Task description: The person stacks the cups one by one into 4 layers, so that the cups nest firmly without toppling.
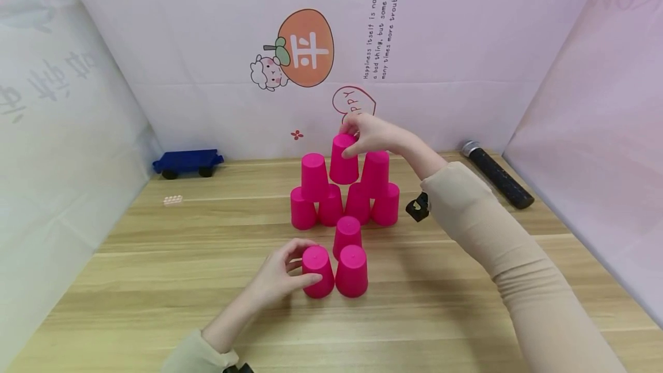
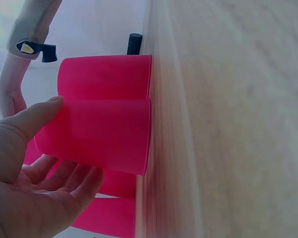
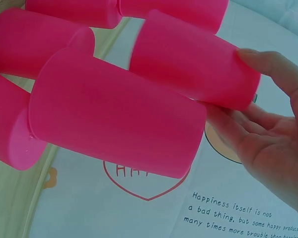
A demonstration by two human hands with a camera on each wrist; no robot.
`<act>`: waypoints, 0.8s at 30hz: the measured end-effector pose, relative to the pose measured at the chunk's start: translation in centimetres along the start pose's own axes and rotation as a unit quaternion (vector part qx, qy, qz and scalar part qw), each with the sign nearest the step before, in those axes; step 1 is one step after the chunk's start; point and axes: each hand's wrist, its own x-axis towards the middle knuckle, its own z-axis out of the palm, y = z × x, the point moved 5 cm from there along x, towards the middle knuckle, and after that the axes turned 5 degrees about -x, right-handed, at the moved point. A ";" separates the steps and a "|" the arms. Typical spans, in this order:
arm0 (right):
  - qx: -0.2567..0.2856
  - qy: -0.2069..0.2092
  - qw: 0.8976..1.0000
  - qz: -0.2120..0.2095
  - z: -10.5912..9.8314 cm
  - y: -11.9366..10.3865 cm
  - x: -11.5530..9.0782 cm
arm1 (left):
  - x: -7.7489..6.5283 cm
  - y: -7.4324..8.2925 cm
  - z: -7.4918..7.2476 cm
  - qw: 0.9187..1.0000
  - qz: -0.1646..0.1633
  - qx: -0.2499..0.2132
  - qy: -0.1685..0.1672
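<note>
In the head view my right hand [image 1: 370, 131] holds an upside-down pink cup [image 1: 344, 160] by its upper part, thumb on the near side and fingers behind. That cup is between two upper pink cups, a left one [image 1: 314, 178] and a right one [image 1: 376, 174], which stand on a row of several upside-down cups [image 1: 303, 209]. Nearer me, my left hand [image 1: 279, 272] has its thumb and fingers around a front-left cup [image 1: 318, 272] on the table. Beside it stands a front-right cup [image 1: 351, 272], with another cup [image 1: 347, 235] just behind.
A blue toy wagon [image 1: 187, 162] stands at the back left, with a small pale dotted piece [image 1: 173, 200] in front of it. At the right lies a black microphone [image 1: 497, 175]. The wooden table [image 1: 207, 281] is bordered by printed white sheets [image 1: 207, 45].
</note>
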 end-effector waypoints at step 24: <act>-0.119 -0.062 0.991 -0.009 1.6 -0.5 0.8 | -0.1 0.0 -0.1 1.000 -0.004 0.001 -0.002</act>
